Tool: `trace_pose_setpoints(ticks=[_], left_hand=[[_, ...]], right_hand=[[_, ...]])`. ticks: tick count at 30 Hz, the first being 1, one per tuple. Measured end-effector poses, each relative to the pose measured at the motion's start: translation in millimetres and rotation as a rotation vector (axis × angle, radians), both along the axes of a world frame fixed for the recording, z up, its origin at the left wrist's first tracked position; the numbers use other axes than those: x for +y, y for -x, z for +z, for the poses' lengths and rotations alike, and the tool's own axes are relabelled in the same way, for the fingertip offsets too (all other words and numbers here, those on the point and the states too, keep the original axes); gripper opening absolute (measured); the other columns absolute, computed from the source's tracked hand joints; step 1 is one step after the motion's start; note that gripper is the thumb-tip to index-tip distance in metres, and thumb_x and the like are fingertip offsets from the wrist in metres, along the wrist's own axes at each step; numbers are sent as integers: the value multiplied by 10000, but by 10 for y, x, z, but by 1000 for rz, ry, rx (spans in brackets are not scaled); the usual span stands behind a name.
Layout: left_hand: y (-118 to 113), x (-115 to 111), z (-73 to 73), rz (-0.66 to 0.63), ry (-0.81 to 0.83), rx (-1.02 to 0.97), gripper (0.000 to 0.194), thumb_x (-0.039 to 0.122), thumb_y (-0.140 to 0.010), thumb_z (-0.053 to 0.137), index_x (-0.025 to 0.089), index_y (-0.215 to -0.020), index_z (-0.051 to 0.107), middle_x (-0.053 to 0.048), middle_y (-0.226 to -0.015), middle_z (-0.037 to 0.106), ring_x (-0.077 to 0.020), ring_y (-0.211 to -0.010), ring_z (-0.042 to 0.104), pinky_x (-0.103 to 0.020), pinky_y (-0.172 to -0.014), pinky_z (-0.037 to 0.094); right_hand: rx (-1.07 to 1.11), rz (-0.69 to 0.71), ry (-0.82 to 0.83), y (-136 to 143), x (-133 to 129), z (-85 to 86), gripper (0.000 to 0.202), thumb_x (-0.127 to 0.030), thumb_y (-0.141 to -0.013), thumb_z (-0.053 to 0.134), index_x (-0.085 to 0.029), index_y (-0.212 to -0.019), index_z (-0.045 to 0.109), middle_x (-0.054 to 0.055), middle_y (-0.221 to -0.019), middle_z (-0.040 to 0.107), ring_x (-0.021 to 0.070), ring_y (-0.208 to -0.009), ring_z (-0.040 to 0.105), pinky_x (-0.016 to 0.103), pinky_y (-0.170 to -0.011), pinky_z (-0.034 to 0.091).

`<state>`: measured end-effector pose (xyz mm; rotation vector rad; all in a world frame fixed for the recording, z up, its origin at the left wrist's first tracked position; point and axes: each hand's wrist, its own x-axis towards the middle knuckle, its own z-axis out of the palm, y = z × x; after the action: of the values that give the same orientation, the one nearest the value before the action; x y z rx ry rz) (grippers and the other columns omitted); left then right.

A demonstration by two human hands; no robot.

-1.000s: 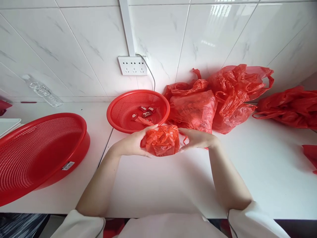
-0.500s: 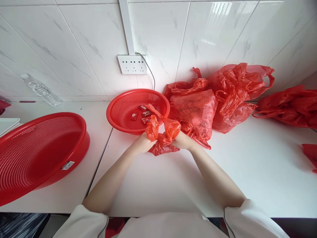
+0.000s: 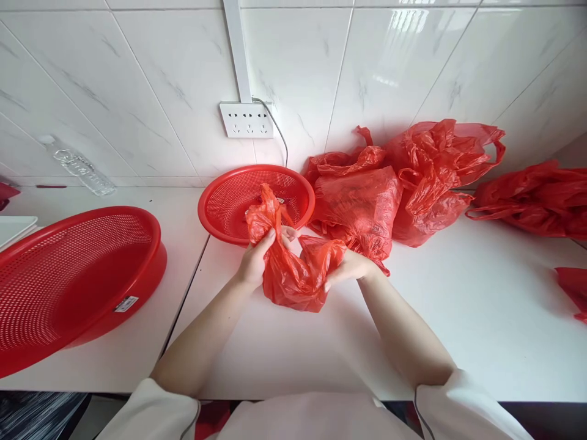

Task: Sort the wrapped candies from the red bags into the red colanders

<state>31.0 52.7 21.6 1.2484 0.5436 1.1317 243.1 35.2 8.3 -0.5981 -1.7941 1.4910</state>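
Observation:
Between my hands hangs a crumpled red plastic bag [image 3: 293, 275], held over the white table in front of the small red basket. My left hand [image 3: 257, 258] grips the bag's gathered upper part, thumb on top. My right hand [image 3: 349, 266] is closed around the bag's right side, its fingers partly hidden by the plastic. Behind the bag, the small red perforated basket [image 3: 215, 208] stands near the wall. The small packets inside the basket are mostly covered by the bag and my left hand.
Several filled red plastic bags [image 3: 358, 201] lie against the wall, right of the basket. More red bags [image 3: 541, 198] are at the far right. A large red basket [image 3: 153, 244] stands on the left, with a plastic bottle [image 3: 82, 170] behind it. A socket panel [image 3: 247, 120] is on the wall.
The bag has opened out and hangs lower, nearer to me. My left hand has shifted left and turned thumb up; my right hand has moved right along the bag. The packets are now mostly covered.

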Motion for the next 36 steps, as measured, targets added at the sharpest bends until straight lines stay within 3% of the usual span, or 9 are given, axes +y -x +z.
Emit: trace_pose_setpoints(ticks=[2,4,8,12,16,21,25,31,36], left_hand=[[22,-6,27,-71,211,-191,375,404,-922,483,180,-625,526,-16,-720,627,-140,-721,626,-327,-844,504],[54,-10,57,-152,362,-313,347,340,-947,448,190,-634,442,67,-460,424,-68,-418,463,-274,-713,522],[64,0,49,-383,562,-139,307,285,-964,375,191,-682,449,120,-362,142,-45,-288,72,-175,-371,294],[8,5,-6,-461,463,168,172,286,-842,569,158,-731,539,95,-471,274,-41,-395,204,-197,-440,310],[-14,-70,44,-464,80,424,380,193,-615,808,182,-933,599,36,-759,535,-65,-598,420,-225,-587,405],[-25,-263,114,-567,-182,780,140,346,-803,666,212,-841,680,-1,-758,615,-139,-690,571,-255,-598,452],[-38,-292,108,-429,-173,771,161,351,-855,598,228,-906,687,-1,-746,643,-117,-564,566,-252,-549,459],[42,-237,253,-542,187,676,530,585,-904,431,144,-759,688,-48,-566,638,-130,-461,587,-253,-499,481],[114,-183,301,-522,226,643,726,616,-931,294,104,-543,632,-103,-531,649,-87,-336,471,-217,-375,381]], right_hand=[[150,-97,53,43,9,-63,329,-389,-699,777,-201,-938,652,32,-877,644,188,-824,613,340,-800,527],[318,-239,142,103,14,-117,276,-440,-773,699,-198,-899,659,41,-894,637,176,-793,611,331,-774,526],[522,-316,306,254,-1,-162,354,-534,-829,604,-197,-721,596,5,-668,575,140,-596,551,324,-672,516],[409,-303,149,367,-80,-87,506,-496,-941,466,-202,-538,380,-54,-476,323,100,-448,377,278,-547,423],[58,-432,-244,406,-236,82,279,-392,-931,539,-198,-735,500,3,-700,540,138,-668,521,298,-674,451],[-306,-360,-760,431,-372,235,178,-320,-899,606,-209,-826,487,6,-826,602,160,-793,530,455,-1016,354],[-317,-242,-725,363,-370,314,94,-301,-931,556,-208,-936,540,19,-890,618,159,-844,571,477,-1087,325],[-314,-179,-527,123,-321,454,340,-248,-962,482,-244,-1300,515,94,-1268,582,211,-1170,539,413,-980,479],[-296,-315,-381,-28,-278,406,273,-113,-881,529,-212,-1102,657,55,-1033,672,174,-919,643,319,-790,554]])
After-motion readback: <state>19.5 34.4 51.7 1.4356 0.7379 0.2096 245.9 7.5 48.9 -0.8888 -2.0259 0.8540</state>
